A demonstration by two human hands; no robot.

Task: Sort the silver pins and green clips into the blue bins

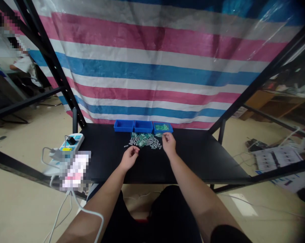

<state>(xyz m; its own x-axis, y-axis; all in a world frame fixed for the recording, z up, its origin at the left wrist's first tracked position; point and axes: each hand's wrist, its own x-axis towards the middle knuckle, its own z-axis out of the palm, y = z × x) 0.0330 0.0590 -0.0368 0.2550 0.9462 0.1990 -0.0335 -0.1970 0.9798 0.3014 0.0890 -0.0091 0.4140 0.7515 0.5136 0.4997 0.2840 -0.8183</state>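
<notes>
Left hand point(129, 158) fingertips together, nothing seen held; right hand point(169, 144) at edge of parts pile point(144, 140), grip unclear; counter point(205, 162) front edge near.

Counting up my bench: my left hand point(129, 158) and right hand point(169, 144), so two, plus three blue plastic bins point(143, 126), one black table point(205, 162), one power strip point(71, 143), one other person point(23, 64). The pile of small grey and green parts point(144, 140)? Too many to count lol.
</notes>
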